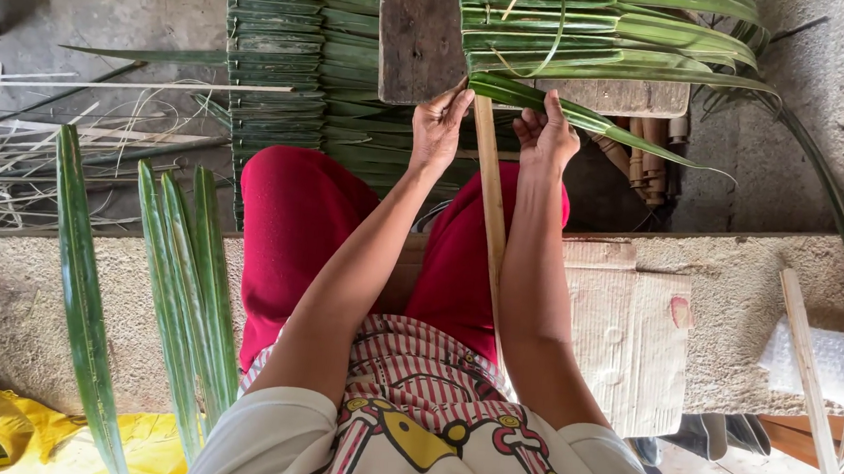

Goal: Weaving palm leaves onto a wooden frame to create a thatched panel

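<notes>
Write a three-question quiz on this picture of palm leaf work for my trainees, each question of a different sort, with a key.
1. True or false: both hands grip the same folded green leaf at the edge of the wooden board.
2. What runs from between the left hand and right hand down toward the person's lap? A) a rope B) a pale wooden stick C) a knife
3. Fill in: the loose long leaves lie on the person's ____ side.

Key: 1 true; 2 B; 3 left.
</notes>
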